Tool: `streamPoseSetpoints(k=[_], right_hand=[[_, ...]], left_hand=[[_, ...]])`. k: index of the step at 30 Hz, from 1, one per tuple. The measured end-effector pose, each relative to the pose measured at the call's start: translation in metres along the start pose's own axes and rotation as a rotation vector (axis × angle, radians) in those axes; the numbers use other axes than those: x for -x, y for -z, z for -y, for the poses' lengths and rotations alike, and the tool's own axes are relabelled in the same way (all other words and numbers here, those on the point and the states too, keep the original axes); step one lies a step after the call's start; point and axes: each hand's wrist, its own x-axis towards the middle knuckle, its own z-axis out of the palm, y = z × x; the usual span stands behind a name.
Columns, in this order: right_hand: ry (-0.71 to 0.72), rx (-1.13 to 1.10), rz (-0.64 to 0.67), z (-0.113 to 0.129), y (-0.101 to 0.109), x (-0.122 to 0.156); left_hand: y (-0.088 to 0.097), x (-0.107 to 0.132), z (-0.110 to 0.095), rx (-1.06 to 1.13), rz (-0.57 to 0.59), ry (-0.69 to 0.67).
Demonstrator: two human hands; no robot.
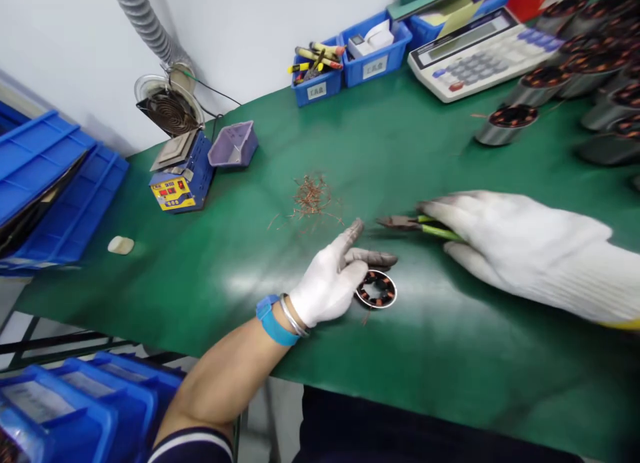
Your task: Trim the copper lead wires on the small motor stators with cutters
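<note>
My left hand (334, 276), in a white glove, rests on a small round stator with copper windings (377, 291) lying on the green mat (250, 263); index finger and thumb stretch out to the right. My right hand (520, 239), also gloved, holds cutting pliers with yellow-green handles (417, 226), their jaws pointing left towards the left fingertips. A small heap of cut copper wire scraps (311, 197) lies just beyond the left hand.
More wound stators (507, 124) stand at the far right. Behind are a calculator (480, 53), blue parts bins (373, 46), a purple tray (234, 145), a blue solder pot (181, 179) and a fan with hose (169, 109). Blue crates (45, 183) sit left.
</note>
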Motion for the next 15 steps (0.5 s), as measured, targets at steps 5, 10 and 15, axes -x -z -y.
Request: streamPoseSetpoints(k=[5, 10, 15], right_hand=[[-0.013, -0.132, 0.074, -0.016, 0.009, 0.007], [0.178, 0.002, -0.004, -0.005, 0.012, 0.023], [0.244, 0.130, -0.087, 0.003, 0.013, 0.019]], left_hand=[[0.000, -0.001, 0.004, 0.017, -0.001, -0.020], [-0.003, 0.000, 0.001, -0.008, -0.014, 0.001], [-0.004, 0.000, 0.000, -0.011, -0.006, -0.001]])
